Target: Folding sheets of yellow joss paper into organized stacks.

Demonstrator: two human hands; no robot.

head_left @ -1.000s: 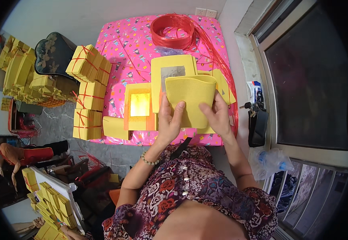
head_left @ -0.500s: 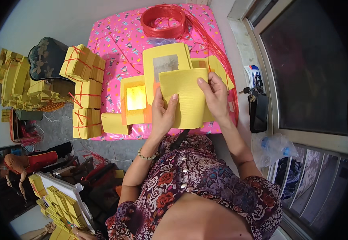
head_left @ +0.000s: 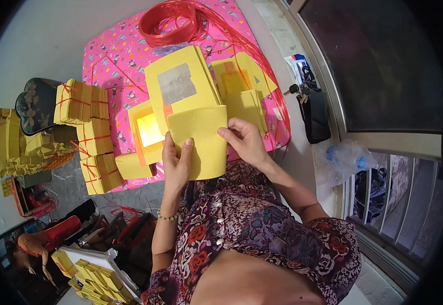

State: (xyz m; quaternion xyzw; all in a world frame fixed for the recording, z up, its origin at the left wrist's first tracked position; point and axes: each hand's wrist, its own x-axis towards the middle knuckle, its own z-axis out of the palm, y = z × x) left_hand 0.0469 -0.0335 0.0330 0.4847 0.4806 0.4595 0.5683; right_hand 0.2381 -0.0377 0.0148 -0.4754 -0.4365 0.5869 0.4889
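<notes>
Both hands hold a folded sheet of yellow paper (head_left: pixel 201 137) above the near edge of the pink table. My left hand (head_left: pixel 177 161) grips its left side, thumb lying on the front face. At the right edge, my right hand (head_left: pixel 245 143) pinches the paper between thumb and curled fingers. Just beyond lies a stack of yellow paper (head_left: pixel 153 76) with a silver patch (head_left: pixel 176 84) on the top sheet. Left of the stack, partly hidden by it, is a yellow sheet with a shiny gold patch (head_left: pixel 150 129) bordered in orange.
A coil of red plastic strapping (head_left: pixel 166 36) sits at the table's far side, strands trailing right. Tied yellow paper bundles (head_left: pixel 93 141) line the left edge. More yellow sheets (head_left: pixel 249 109) lie right. A window ledge holds keys and a black pouch (head_left: pixel 313 116). Another person (head_left: pixel 43 241) is at lower left.
The whole view has turned and shifted, so the table appears further left. My right hand has slid lower along the paper's right edge. Both hands keep hold of the folded sheet.
</notes>
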